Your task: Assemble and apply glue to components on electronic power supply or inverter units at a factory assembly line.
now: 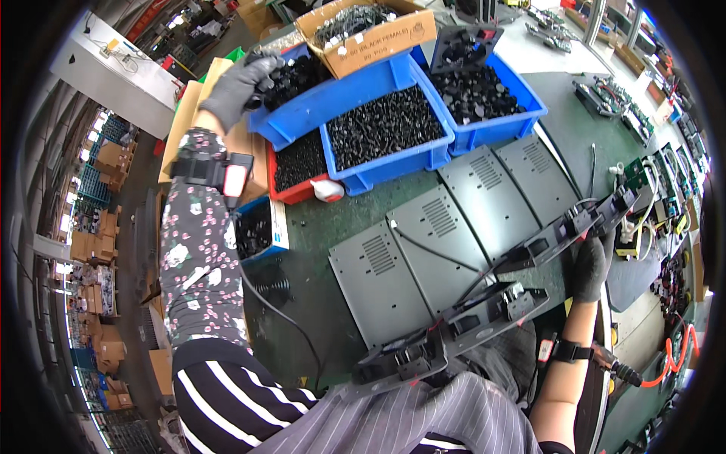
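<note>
At the upper left of the bench, our left hand (238, 89) reaches over the rim of a blue bin (340, 100), gloved fingers bent against the small black parts (296, 85) inside. We cannot tell whether the fingers have closed on a piece. Our right hand (590, 268) is gloved too and curls at the far end of a long black bracket assembly (548, 240); its fingertips are partly hidden, so we cannot say whether it grips or merely steadies. That assembly slants over the lower edges of the grey panels (454, 219), with a second black assembly (484, 321) nearer our lap.

To pick well, we judge it best to pinch one part, free it from its tangled neighbours and lift it straight above the rim, while the right hand holds its end quietly.

As for edges, the cardboard box (370, 51) leans over the bin's right side and narrows that way out. The red bin (295, 195) sits just below. Our easiest path seems to run over the bare green mat (310, 250), left of the panels. We should mind the dark cable (283, 314) hanging near our left forearm, and the thin lead (435, 253) across the panels.
</note>
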### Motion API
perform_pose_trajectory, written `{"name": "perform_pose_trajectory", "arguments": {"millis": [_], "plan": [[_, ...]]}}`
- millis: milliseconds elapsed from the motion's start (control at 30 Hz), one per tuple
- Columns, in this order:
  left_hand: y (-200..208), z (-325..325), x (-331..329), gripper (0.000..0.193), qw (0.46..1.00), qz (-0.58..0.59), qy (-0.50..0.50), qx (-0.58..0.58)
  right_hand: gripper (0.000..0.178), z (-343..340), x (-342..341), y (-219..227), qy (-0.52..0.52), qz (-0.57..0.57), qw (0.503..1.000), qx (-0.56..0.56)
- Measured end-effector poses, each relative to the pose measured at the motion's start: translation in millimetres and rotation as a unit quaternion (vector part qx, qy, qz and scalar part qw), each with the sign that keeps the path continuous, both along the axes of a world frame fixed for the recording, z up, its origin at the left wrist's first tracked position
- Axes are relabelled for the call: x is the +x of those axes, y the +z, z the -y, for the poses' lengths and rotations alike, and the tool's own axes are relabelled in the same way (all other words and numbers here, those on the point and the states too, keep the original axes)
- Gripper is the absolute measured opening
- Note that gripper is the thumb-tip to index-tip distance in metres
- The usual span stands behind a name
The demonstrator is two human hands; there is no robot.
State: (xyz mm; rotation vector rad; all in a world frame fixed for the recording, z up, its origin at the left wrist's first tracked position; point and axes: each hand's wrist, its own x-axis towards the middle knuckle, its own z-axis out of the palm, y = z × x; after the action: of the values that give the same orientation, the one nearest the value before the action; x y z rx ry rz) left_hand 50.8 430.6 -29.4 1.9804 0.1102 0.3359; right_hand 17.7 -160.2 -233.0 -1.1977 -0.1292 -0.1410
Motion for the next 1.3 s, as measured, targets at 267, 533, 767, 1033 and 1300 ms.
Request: {"name": "perform_pose_trajectory", "arguments": {"millis": [267, 533, 767, 1033, 1300], "plan": [[-19.1, 145.5, -67.7, 0.033, 0.957, -0.233, -0.160, 0.057, 0.057, -5.0, 3.5, 1.4, -0.048, 0.009, 0.998, -0.029], [-112.8, 215.6, -79.4, 0.038, 0.901, -0.258, -0.307, 0.167, 0.062, -8.4, 6.7, 1.8, -0.028, 0.051, 0.995, -0.086], [-93.1, 210.1, -74.0, 0.049, 0.902, -0.328, -0.252, 0.121, 0.062, -10.8, -2.0, 13.7, -0.014, -0.039, 0.999, 0.019], [-101.1, 199.8, -76.4, 0.041, 0.918, -0.260, -0.240, 0.177, 0.060, -8.3, 4.7, 8.9, -0.030, -0.030, 0.999, -0.013], [-43.6, 181.2, -75.4, 0.028, 0.956, -0.196, -0.150, 0.157, 0.063, -4.6, 0.7, 6.1, -0.017, -0.027, 0.999, 0.005]]}}
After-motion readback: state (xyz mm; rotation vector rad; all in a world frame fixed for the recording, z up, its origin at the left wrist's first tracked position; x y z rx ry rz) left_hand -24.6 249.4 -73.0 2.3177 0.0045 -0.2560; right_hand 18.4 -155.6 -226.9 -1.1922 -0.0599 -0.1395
